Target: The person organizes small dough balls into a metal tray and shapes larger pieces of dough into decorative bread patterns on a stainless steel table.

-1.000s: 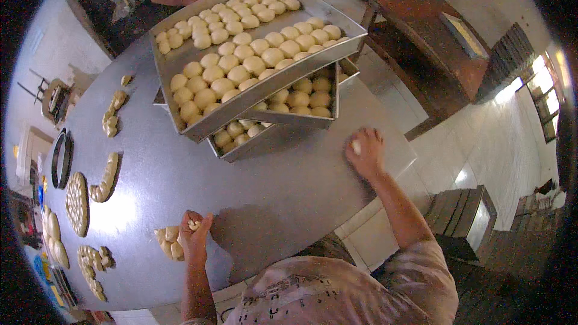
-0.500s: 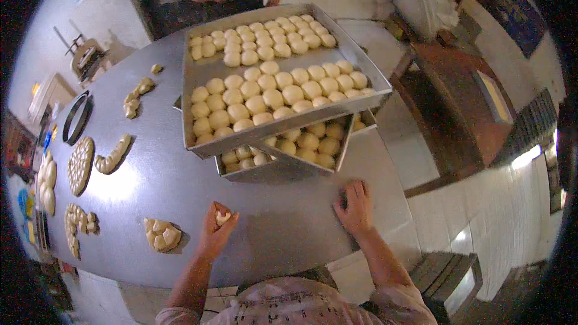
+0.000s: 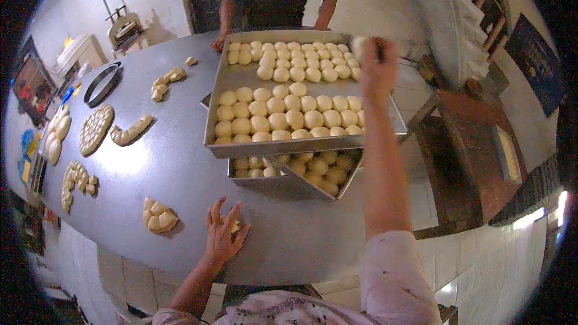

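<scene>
My right hand (image 3: 380, 63) is raised over the far right corner of the top metal tray (image 3: 289, 145), closed and somewhat blurred. A pale dough ball (image 3: 359, 47) shows at its fingertips. Inside that tray lie rows of smooth dough balls (image 3: 294, 119), in a near and a far group with a bare strip between. My left hand (image 3: 221, 232) rests low on the steel table (image 3: 180, 174), its fingers spread and curved over a small piece of dough (image 3: 235, 227), mostly hidden under the palm. Left of it sits a cut lump of dough (image 3: 159, 215).
Under the top tray, more trays of dough balls (image 3: 325, 171) stand stacked at angles. Dough strips (image 3: 131, 131), a scored dough round (image 3: 96, 130) and a black ring (image 3: 102, 84) lie to the left. Across the table stands another person (image 3: 274, 0), one hand on its edge.
My right hand has risen from the table to the tray's far right corner, with a dough ball. My left hand has spread from a fist around dough. The view has shifted.
</scene>
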Motion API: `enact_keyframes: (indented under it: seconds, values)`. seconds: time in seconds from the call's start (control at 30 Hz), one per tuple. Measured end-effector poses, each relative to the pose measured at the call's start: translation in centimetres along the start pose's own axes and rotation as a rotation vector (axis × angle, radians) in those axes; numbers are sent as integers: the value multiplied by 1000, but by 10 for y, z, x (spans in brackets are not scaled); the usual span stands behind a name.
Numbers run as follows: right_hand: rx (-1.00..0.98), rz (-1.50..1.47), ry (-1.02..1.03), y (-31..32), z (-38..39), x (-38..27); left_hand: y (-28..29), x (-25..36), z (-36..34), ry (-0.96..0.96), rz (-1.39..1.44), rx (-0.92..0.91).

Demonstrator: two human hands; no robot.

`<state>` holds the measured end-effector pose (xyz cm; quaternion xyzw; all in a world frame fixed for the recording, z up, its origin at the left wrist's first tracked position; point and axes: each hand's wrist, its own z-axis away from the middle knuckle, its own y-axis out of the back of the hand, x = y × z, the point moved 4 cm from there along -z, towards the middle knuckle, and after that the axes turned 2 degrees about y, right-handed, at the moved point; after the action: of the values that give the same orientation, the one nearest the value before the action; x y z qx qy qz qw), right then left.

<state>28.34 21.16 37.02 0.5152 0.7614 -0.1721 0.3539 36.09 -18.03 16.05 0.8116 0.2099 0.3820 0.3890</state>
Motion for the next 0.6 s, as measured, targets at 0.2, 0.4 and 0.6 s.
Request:
enact_keyframes:
  seconds: [0.2, 0.4, 0.6]
  values:
    - [-205, 204, 293, -36, 17, 12, 77, -94, 25, 121, -180, 272]
    - [-113, -242, 157, 13, 154, -121, 122, -276, 75, 429, -820, 146]
    - [-1040, 88, 207, -94, 332, -144, 99, -250, 64, 449, -308, -2]
